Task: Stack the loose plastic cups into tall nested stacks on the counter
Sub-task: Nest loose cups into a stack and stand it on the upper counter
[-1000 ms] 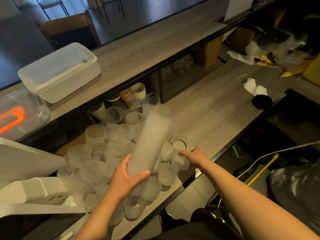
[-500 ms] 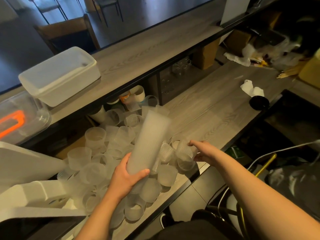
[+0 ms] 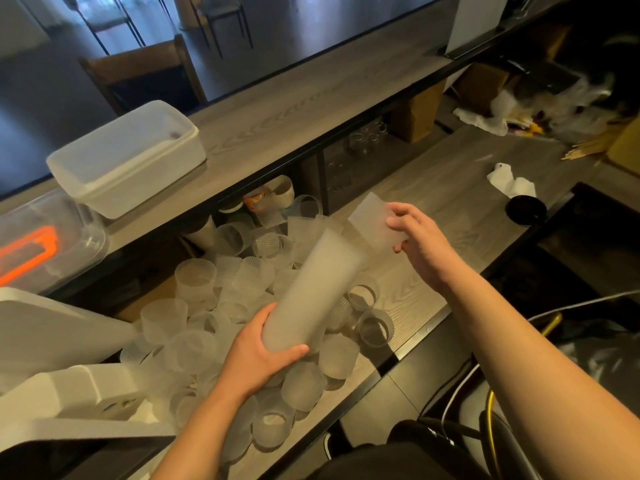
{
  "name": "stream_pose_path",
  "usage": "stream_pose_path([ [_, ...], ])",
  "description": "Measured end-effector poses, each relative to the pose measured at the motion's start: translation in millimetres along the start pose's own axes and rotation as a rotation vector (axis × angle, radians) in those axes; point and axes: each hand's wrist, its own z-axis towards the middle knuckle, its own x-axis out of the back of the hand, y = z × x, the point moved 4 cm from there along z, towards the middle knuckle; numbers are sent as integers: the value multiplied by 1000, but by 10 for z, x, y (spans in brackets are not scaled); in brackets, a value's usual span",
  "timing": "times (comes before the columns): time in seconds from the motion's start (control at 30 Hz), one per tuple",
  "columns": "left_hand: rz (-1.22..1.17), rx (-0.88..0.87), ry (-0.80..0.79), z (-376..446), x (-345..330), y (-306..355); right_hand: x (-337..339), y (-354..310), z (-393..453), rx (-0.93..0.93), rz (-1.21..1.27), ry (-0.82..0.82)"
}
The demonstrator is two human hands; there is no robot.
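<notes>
My left hand (image 3: 258, 355) grips the lower end of a tall nested stack of frosted plastic cups (image 3: 311, 289), which tilts up and to the right over the pile. My right hand (image 3: 420, 242) pinches a single frosted cup (image 3: 372, 221) by its side, just at the stack's upper open end. Several loose frosted cups (image 3: 221, 306) lie jumbled on the grey wooden counter (image 3: 450, 188) below and left of the stack, some upright, some on their sides.
A white lidded tub (image 3: 128, 157) sits on the raised shelf above the pile, beside a clear box with an orange handle (image 3: 38, 244). Crumpled white paper (image 3: 509, 180) and a black round lid (image 3: 524, 209) lie on the counter at right. A white machine (image 3: 52, 341) stands at left.
My right hand picked a loose cup off the counter near the front edge and lifted it up to the top of the stack. The left hand kept its hold on the stack.
</notes>
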Motion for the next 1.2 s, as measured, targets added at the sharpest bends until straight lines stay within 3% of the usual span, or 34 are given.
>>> stream_pose_path([
  [0.2, 61, -45, 0, -31, 1, 60, -132, -85, -60, 51, -292, -105],
  [0.67, 21, -12, 2, -6, -115, 110, -371, 261, -191, -5, -190, -266],
  [0.8, -60, 58, 23, 1, -166, 54, -206, 528, -119, -108, -154, -133],
  [0.97, -162, 94, 32, 1, -207, 83, 190, 1162, -103, -188, -444, 31],
  [1.2, -191, 116, 23, -35, -220, 80, 393, 1825, -267, -284, -774, -297],
])
